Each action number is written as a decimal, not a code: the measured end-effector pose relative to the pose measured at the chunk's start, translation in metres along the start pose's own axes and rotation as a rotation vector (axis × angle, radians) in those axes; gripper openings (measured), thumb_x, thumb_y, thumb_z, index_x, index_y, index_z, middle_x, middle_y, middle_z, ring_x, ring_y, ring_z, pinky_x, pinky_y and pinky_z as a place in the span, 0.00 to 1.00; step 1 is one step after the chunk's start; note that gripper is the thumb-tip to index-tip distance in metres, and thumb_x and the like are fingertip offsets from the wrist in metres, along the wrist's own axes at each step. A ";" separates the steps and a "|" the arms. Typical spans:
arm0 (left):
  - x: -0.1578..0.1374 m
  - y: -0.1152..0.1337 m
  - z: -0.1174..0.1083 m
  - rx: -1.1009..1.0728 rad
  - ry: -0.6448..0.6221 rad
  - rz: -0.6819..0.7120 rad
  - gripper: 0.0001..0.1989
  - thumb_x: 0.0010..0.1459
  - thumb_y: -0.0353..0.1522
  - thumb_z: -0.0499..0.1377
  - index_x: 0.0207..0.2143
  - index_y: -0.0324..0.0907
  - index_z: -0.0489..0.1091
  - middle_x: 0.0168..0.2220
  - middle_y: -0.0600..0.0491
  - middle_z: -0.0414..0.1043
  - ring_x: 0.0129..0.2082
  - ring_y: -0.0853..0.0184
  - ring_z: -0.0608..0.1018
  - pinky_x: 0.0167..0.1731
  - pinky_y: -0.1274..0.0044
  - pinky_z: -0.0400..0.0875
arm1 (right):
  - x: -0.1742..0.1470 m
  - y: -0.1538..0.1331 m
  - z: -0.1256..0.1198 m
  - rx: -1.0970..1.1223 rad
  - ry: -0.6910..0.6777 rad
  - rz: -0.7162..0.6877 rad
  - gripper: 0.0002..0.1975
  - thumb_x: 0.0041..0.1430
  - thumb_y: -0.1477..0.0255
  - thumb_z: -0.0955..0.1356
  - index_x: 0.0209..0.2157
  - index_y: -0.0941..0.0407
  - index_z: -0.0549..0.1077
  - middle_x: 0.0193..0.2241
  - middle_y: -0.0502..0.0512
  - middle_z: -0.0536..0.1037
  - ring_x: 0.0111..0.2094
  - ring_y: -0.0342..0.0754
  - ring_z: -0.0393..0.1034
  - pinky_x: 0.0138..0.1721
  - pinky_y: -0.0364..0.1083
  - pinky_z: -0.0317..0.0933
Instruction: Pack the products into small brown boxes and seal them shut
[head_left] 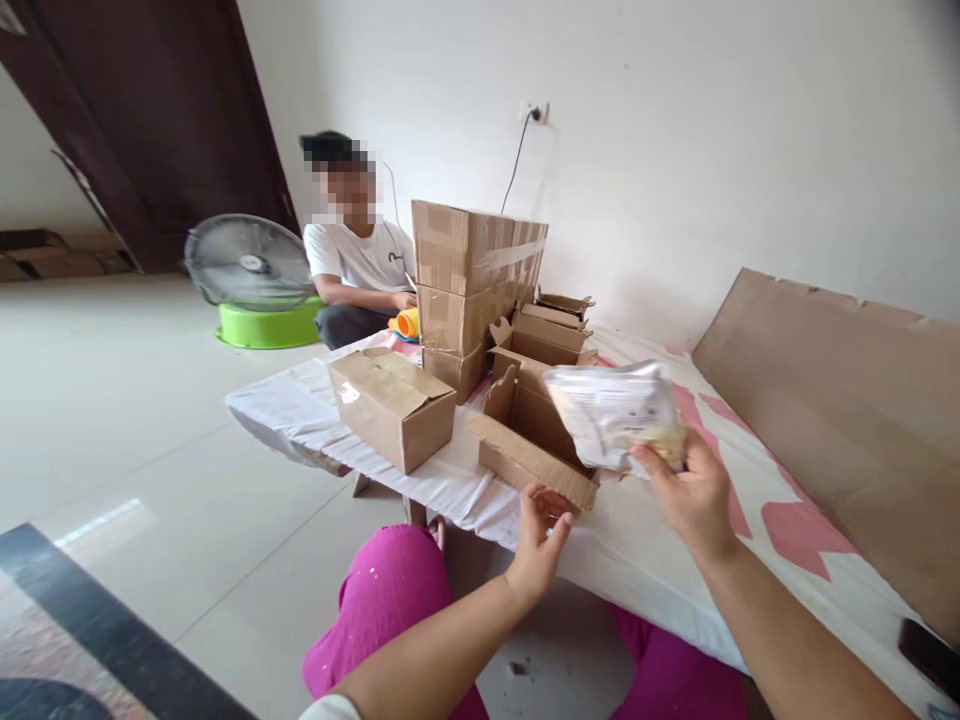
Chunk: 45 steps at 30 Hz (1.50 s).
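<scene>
My right hand grips a shiny plastic packet with printed text, raised over the right side of an open cardboard box. Its contents look pale yellow near my fingers but cannot be made out. My left hand is at the near side of that box, fingers apart and curved, with nothing held in them. Whether its fingertips touch the cardboard I cannot tell. Left of the open box lies a closed carton with tape on top.
Taped cartons are stacked behind, beside more open boxes. A co-worker sits at the far side near an orange roll-like object. A fan rests on a green basin. Flat cardboard leans at right.
</scene>
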<state>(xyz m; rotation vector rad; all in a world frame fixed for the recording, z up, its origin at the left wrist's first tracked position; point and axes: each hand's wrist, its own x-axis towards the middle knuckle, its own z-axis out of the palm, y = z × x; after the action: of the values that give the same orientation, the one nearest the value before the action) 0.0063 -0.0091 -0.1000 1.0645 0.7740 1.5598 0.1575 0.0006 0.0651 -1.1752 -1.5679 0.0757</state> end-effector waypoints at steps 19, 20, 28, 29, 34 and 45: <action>0.103 0.148 -0.028 1.699 -0.593 0.668 0.17 0.52 0.22 0.55 0.44 0.42 0.73 0.37 0.48 0.77 0.41 0.59 0.78 0.52 0.64 0.59 | -0.152 0.096 -0.014 0.646 0.039 0.974 0.29 0.42 0.59 0.77 0.44 0.58 0.73 0.37 0.58 0.82 0.37 0.56 0.77 0.37 0.50 0.72; 0.107 0.153 -0.028 1.742 -0.633 0.643 0.15 0.52 0.21 0.54 0.39 0.42 0.74 0.33 0.49 0.77 0.36 0.61 0.78 0.48 0.66 0.61 | -0.153 0.096 -0.014 0.641 0.031 0.976 0.29 0.42 0.59 0.77 0.45 0.58 0.73 0.38 0.58 0.82 0.38 0.56 0.77 0.38 0.50 0.72; 0.130 0.152 -0.054 1.884 -0.354 0.599 0.12 0.55 0.24 0.51 0.33 0.40 0.74 0.33 0.45 0.76 0.36 0.58 0.77 0.45 0.64 0.61 | -0.153 0.094 -0.019 0.585 -0.112 0.932 0.28 0.44 0.56 0.75 0.45 0.58 0.73 0.39 0.60 0.81 0.41 0.58 0.76 0.40 0.51 0.71; 0.131 0.146 -0.058 1.849 -0.303 0.619 0.13 0.57 0.24 0.51 0.37 0.41 0.74 0.37 0.44 0.76 0.40 0.56 0.77 0.48 0.62 0.60 | -0.154 0.094 -0.018 0.574 -0.115 0.918 0.28 0.44 0.56 0.74 0.44 0.58 0.73 0.38 0.60 0.81 0.40 0.58 0.76 0.40 0.51 0.71; 0.097 0.100 -0.048 1.644 0.128 0.798 0.23 0.57 0.29 0.55 0.56 0.39 0.64 0.60 0.36 0.60 0.64 0.44 0.57 0.58 0.52 0.49 | -0.156 0.098 -0.020 0.535 -0.126 0.821 0.24 0.47 0.58 0.73 0.43 0.58 0.74 0.37 0.58 0.81 0.41 0.57 0.75 0.42 0.52 0.70; 0.039 0.022 0.030 0.848 -0.587 -0.016 0.32 0.40 0.38 0.70 0.49 0.41 0.68 0.46 0.45 0.74 0.47 0.54 0.75 0.47 0.64 0.70 | -0.135 0.090 -0.066 0.483 -0.275 0.629 0.16 0.50 0.64 0.70 0.40 0.57 0.75 0.35 0.54 0.80 0.35 0.51 0.74 0.38 0.48 0.67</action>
<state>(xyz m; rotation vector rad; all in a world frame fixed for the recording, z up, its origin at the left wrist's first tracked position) 0.0225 0.0223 -0.0593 1.9985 1.0305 0.7874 0.2495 -0.0817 -0.0591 -1.2500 -1.2466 1.0075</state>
